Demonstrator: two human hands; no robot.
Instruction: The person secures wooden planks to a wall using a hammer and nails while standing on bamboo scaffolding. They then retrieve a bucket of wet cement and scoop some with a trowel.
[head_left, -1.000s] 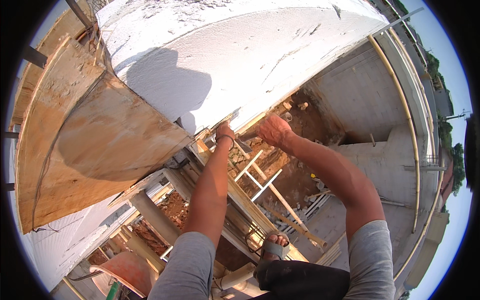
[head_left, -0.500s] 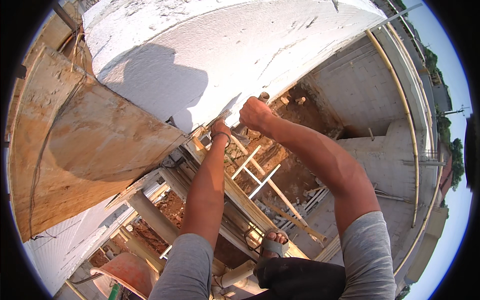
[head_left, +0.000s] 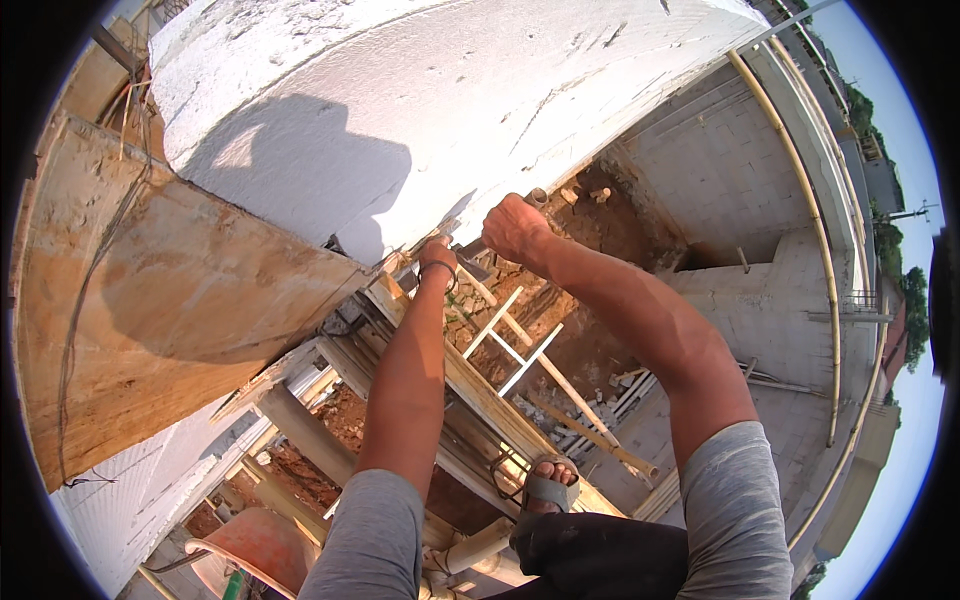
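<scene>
My right hand (head_left: 515, 226) is closed in a fist beside the lower edge of a white plastered wall (head_left: 460, 110). It grips what looks like a hammer: a round brown handle end (head_left: 537, 197) sticks out past the fist, and a dark block-like part (head_left: 474, 247) shows on the other side. My left hand (head_left: 437, 256), with a dark band on its wrist, is just to the left, closed near the same wall edge. Whatever its fingers hold is too small and hidden to name. The hands are close together but apart.
A stained wooden formwork panel (head_left: 190, 280) stands at the left. My sandalled foot (head_left: 550, 486) rests on a timber beam (head_left: 500, 420). Far below lie brown earth, a white frame (head_left: 508, 345) and bamboo poles (head_left: 790, 140). An orange bucket (head_left: 260, 550) sits at lower left.
The view has shifted slightly, with the wall and panel a little further left. My right fist is slightly further right and lower; my left hand stays near the wall edge.
</scene>
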